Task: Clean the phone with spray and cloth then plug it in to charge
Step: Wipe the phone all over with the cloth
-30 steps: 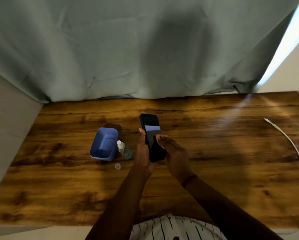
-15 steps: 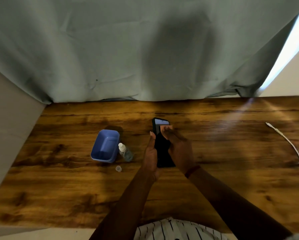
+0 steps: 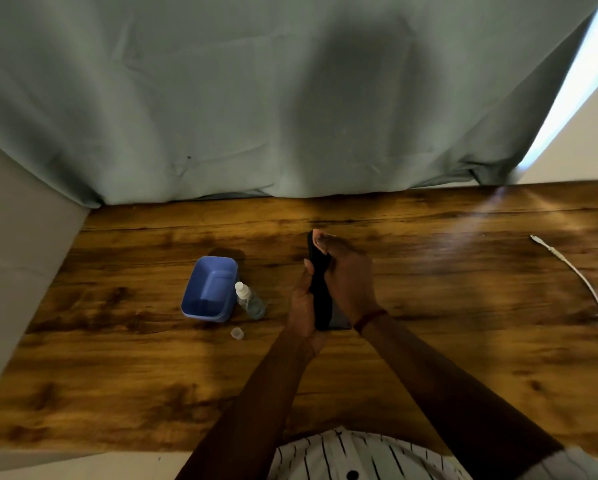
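Observation:
I hold the black phone (image 3: 320,299) above the middle of the wooden table (image 3: 117,358), turned almost edge-on to me. My left hand (image 3: 300,304) grips its lower left side. My right hand (image 3: 349,278) wraps over its face, fingertips curled at the top edge, hiding the screen. The small clear spray bottle (image 3: 251,301) stands on the table left of my hands, and its loose cap (image 3: 237,333) lies just in front of it. The white charging cable (image 3: 574,271) lies at the far right, its plug end pointing left. No cloth is in view.
A blue plastic tub (image 3: 200,271) sits right beside the spray bottle on its left. A grey-green curtain (image 3: 221,98) hangs along the table's far edge. Pale walls close in on the left and right sides.
The phone has rolled from screen-up to nearly edge-on and shifted slightly right. My right hand slid up from its lower part to cover the face and top edge.

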